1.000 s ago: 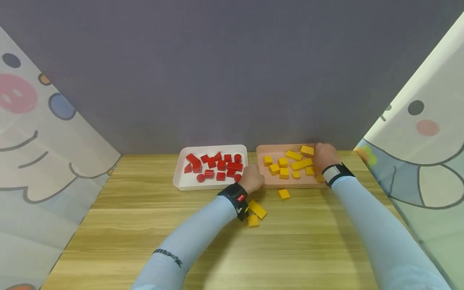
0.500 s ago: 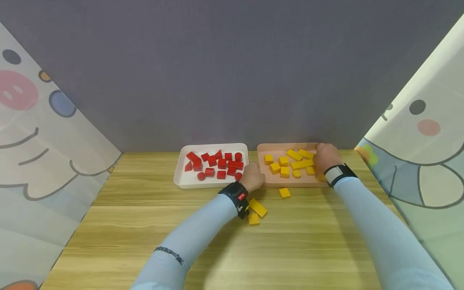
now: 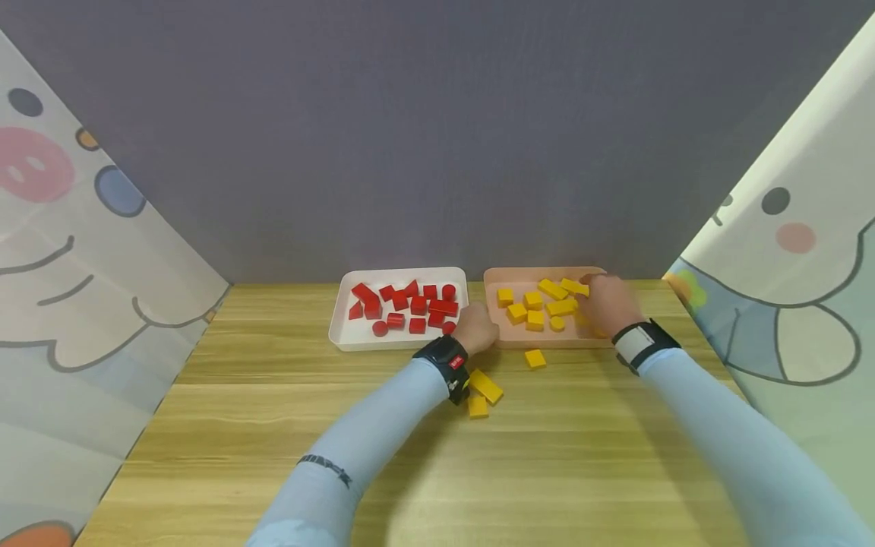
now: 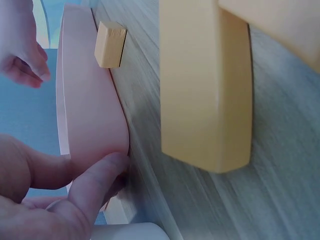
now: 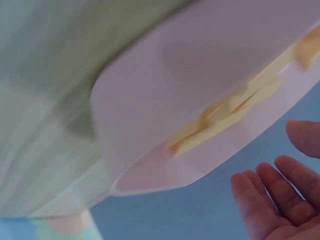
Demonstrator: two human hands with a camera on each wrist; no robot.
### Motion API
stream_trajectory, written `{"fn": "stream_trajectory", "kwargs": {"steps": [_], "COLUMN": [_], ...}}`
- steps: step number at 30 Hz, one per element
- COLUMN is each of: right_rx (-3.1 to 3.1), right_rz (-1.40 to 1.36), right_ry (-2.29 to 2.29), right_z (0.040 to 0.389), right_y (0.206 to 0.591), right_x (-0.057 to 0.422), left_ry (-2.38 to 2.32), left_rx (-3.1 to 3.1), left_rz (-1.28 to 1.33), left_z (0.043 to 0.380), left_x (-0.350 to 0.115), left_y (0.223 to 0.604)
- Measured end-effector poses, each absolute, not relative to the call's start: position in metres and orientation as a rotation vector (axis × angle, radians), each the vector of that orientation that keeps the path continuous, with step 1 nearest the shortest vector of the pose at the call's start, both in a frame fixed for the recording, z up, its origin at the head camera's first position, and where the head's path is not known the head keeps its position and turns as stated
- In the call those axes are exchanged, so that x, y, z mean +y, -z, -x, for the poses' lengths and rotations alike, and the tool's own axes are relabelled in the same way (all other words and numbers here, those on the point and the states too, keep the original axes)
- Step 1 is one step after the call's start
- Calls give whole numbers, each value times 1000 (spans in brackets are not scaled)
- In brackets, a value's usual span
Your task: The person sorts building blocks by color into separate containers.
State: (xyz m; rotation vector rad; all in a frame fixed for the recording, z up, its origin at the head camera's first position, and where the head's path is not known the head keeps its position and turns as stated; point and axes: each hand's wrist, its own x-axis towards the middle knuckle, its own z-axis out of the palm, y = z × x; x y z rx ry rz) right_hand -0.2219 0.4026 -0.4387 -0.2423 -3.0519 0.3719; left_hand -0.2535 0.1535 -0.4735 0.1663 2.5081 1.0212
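The left hand (image 3: 475, 328) pinches the near left corner of a pink tray (image 3: 547, 343); in the left wrist view, its thumb and finger close around the tray wall (image 4: 85, 90). Several yellow blocks (image 3: 562, 306) lie inside. Over the tray's right end is the right hand (image 3: 611, 304), partly covering it in the head view. The right wrist view shows this right hand (image 5: 277, 200) beyond the rim, fingers loosely extended and nothing between them. On the table in front lie three loose yellow pieces: a small block (image 3: 535, 358), a long block (image 3: 486, 387) and another small block (image 3: 478, 408).
A white tray (image 3: 372, 344) with several red blocks (image 3: 418, 305) stands left of the pink one, close to the left hand. Behind both trays rises a grey panel (image 3: 437, 152). Printed cartoon panels flank the wooden table (image 3: 273, 403).
My right hand has shifted off the pink tray's right rim, slightly leftward over it. A yellow block at the tray's back right has turned. The left hand keeps its hold on the corner.
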Motion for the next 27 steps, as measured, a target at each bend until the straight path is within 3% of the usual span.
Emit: {"fn": "stream_trajectory", "kwargs": {"steps": [14,27], "right_rx": [-2957,-3085], "right_rz": [-387,-374], "right_ry": [-680,-803], "right_z": [117,88], "right_y": [443,474], "right_x": [308,264], "left_ry": [-1015,-1031], "left_rx": [2513,2503], "left_rz": [-181,-165], "left_z": [248,243], "left_x": [151,150], "left_y": [457,453]}}
